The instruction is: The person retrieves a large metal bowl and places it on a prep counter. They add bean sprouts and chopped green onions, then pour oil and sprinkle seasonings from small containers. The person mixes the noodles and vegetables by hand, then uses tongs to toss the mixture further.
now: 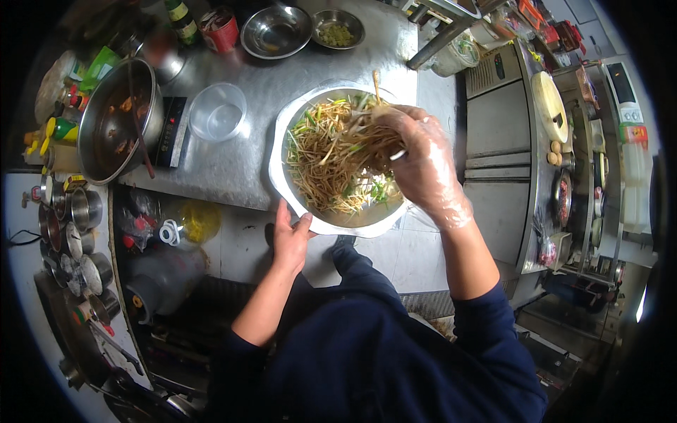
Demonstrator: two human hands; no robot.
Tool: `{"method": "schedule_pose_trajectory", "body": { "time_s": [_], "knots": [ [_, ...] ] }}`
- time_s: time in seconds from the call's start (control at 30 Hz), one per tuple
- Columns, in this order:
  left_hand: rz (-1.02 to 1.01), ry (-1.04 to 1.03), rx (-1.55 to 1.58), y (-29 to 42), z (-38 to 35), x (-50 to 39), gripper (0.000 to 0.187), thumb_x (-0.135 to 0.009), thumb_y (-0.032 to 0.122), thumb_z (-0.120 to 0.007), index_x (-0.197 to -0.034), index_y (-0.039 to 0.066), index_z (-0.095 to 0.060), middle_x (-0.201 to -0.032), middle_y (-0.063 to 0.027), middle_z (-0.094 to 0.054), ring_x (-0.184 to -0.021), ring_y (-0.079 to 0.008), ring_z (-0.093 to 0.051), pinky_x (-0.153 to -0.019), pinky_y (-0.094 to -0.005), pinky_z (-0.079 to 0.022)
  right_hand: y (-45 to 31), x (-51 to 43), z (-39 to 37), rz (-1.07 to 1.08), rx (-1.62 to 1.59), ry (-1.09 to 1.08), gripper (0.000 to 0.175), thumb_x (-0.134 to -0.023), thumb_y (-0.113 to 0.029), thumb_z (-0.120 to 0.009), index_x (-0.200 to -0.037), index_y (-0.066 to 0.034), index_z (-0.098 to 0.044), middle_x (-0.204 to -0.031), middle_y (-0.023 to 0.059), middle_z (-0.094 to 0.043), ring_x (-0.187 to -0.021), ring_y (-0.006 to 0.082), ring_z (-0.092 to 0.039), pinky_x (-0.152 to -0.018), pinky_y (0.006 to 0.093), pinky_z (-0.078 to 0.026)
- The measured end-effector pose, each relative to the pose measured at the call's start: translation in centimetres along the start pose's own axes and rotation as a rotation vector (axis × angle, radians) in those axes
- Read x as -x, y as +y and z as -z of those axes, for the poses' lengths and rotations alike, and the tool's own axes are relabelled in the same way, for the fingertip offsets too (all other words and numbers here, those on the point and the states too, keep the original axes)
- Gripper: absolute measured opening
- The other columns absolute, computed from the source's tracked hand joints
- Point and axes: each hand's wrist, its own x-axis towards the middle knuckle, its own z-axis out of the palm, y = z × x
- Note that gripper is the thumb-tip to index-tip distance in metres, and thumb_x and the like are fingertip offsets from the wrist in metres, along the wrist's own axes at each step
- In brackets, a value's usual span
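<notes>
A large metal basin with a wavy white rim (278,185) holds thin brown and pale strips of vegetable (322,169) mixed with chopped green pieces. My left hand (292,235), bare, grips the near left part of that rim, thumb on top. Over the right side of the basin is my right hand (423,158) in a clear plastic glove, closed on a bunch of the strips (378,135). One light brown strip or stick (376,87) stands up beyond its fingers; which it is I cannot tell. The glove hides part of the basin's right side.
On the steel table (222,180) stand a clear plastic bowl (218,112), a black induction cooker (172,132), a big pot of dark liquid (151,100), a steel bowl (276,31), a small bowl of green pieces (338,33) and a red can (218,30). A gas cylinder (169,275) lies below left.
</notes>
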Motion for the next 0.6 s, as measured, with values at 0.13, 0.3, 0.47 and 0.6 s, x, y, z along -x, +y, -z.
{"method": "schedule_pose_trajectory", "body": {
  "time_s": [0.13,0.3,0.47,0.6],
  "knots": [
    [0.050,0.035,0.044,-0.1,0.1,0.0,0.075,-0.104,-0.002,-0.057,-0.166,0.008,-0.016,-0.148,-0.0153,-0.050,-0.117,-0.0242,-0.066,-0.088,-0.0384,-0.063,-0.3,-0.4,0.4,0.061,0.060,-0.023,0.045,-0.070,0.010,-0.074,-0.111,-0.0079,-0.070,-0.110,0.0163,-0.069,-0.099,0.0402,-0.063,-0.085,0.0479,-0.051],
    [0.073,0.057,0.026,-0.2,0.0,0.1,0.072,-0.103,-0.004,-0.055,-0.165,0.013,-0.022,-0.149,-0.0115,-0.052,-0.125,-0.0244,-0.062,-0.092,-0.0405,-0.062,-0.7,-0.7,0.2,0.099,-0.070,0.107,0.046,-0.072,0.018,-0.067,-0.112,-0.0033,-0.072,-0.113,0.0168,-0.072,-0.107,0.0359,-0.068,-0.094,0.0417,-0.056],
    [0.071,0.072,0.038,-0.3,0.1,0.2,0.076,-0.103,-0.002,-0.058,-0.166,0.009,-0.017,-0.149,-0.0136,-0.050,-0.118,-0.0232,-0.065,-0.087,-0.0382,-0.063,0.2,0.4,-2.7,0.006,-0.242,0.090,0.046,-0.077,0.011,-0.074,-0.120,-0.0065,-0.071,-0.119,0.0140,-0.070,-0.105,0.0340,-0.070,-0.091,0.0424,-0.056],
    [0.027,0.027,0.037,-0.5,0.4,0.0,0.079,-0.103,-0.001,-0.059,-0.167,0.006,-0.013,-0.151,-0.0151,-0.048,-0.114,-0.0224,-0.067,-0.084,-0.0362,-0.064,4.7,1.5,-5.6,-0.162,-0.571,-0.313,0.042,-0.087,-0.007,-0.082,-0.127,-0.0074,-0.071,-0.136,0.0166,-0.065,-0.117,0.0281,-0.068,-0.102,0.0378,-0.056]
  ]
}}
